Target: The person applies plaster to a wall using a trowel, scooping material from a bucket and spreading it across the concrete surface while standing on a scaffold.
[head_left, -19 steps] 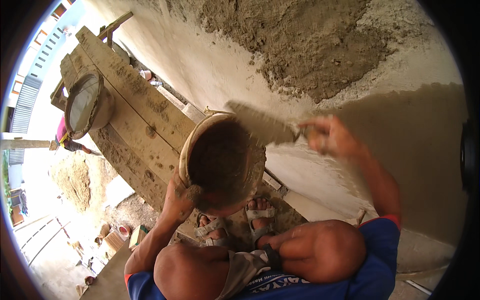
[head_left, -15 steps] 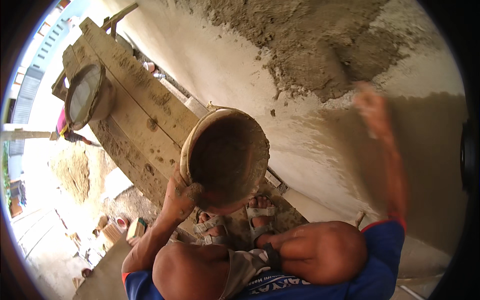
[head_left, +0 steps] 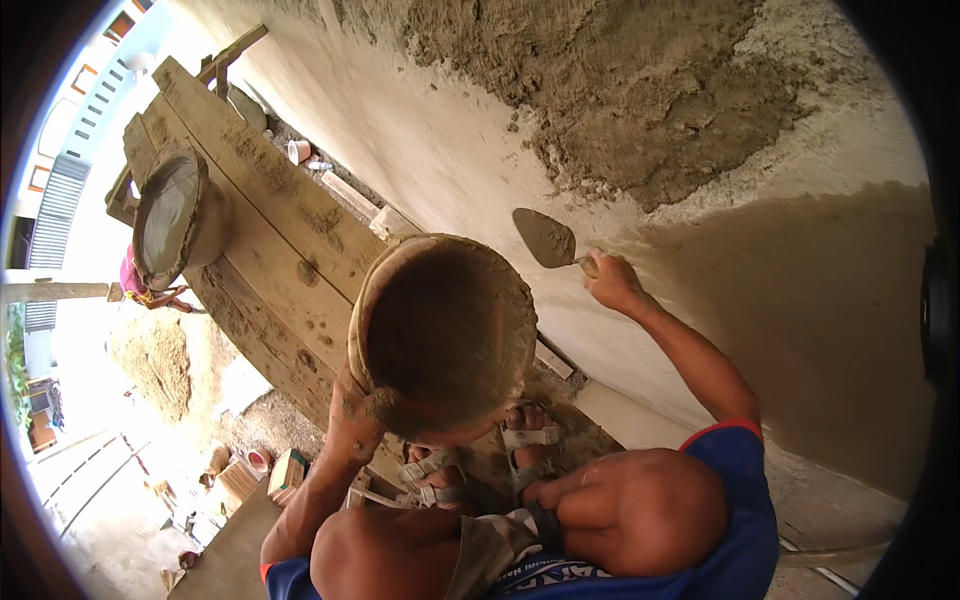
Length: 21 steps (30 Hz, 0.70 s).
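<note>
The left hand (head_left: 360, 415) grips the mortar-stained bucket (head_left: 360, 325) by its near left side, the thumb in view and the other fingers mostly hidden behind it. The bucket is tilted, its mouth facing the person, above the sandals (head_left: 530, 437). To the bucket's right and apart from it, the right hand (head_left: 613, 280) has its fingers curled tightly around the handle of a trowel (head_left: 545, 238), whose smeared blade points back toward the bucket's far side. Left of the bucket run dirty planks (head_left: 275, 205), bearing a second bucket (head_left: 215, 225). Beyond the bucket's right side rises the wall (head_left: 460, 160), with rough wet mortar (head_left: 640, 100) higher up.
</note>
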Each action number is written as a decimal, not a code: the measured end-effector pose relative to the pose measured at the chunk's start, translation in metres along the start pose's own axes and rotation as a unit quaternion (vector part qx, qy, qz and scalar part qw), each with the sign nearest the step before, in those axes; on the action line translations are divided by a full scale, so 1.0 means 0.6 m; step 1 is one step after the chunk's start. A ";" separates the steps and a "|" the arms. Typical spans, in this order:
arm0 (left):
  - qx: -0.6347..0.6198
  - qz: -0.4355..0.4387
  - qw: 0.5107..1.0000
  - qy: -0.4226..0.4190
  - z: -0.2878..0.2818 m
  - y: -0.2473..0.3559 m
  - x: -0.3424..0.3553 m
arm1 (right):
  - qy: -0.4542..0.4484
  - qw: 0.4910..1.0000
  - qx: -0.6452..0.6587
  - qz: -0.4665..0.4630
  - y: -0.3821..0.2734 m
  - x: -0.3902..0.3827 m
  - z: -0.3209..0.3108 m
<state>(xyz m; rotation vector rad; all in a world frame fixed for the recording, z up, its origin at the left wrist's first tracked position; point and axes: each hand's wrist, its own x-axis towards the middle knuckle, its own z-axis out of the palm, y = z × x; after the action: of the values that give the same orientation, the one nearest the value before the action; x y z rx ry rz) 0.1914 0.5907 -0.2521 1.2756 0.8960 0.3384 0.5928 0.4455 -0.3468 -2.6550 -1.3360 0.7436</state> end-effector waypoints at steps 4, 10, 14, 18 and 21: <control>-0.046 -0.013 0.999 0.018 -0.004 -0.005 -0.009 | 0.027 0.999 0.018 0.028 0.044 0.107 0.085; 0.016 -0.039 0.999 0.011 -0.029 -0.028 -0.015 | 0.081 0.992 0.082 0.053 -0.039 0.139 0.038; -0.015 -0.038 0.999 0.003 -0.023 -0.009 -0.011 | 0.112 0.983 0.145 0.017 -0.063 0.141 -0.019; -0.028 -0.046 0.998 0.016 -0.024 -0.019 -0.012 | 0.162 0.975 0.153 -0.004 -0.052 0.116 -0.033; -0.066 -0.055 0.996 0.006 -0.016 -0.010 -0.011 | 0.161 0.978 0.133 -0.005 -0.048 0.083 -0.044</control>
<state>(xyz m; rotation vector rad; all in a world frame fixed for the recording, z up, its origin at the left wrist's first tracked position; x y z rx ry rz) 0.1784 0.5908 -0.2553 1.1002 0.9358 0.3135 0.6085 0.5055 -0.3345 -2.4232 -1.0807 0.4295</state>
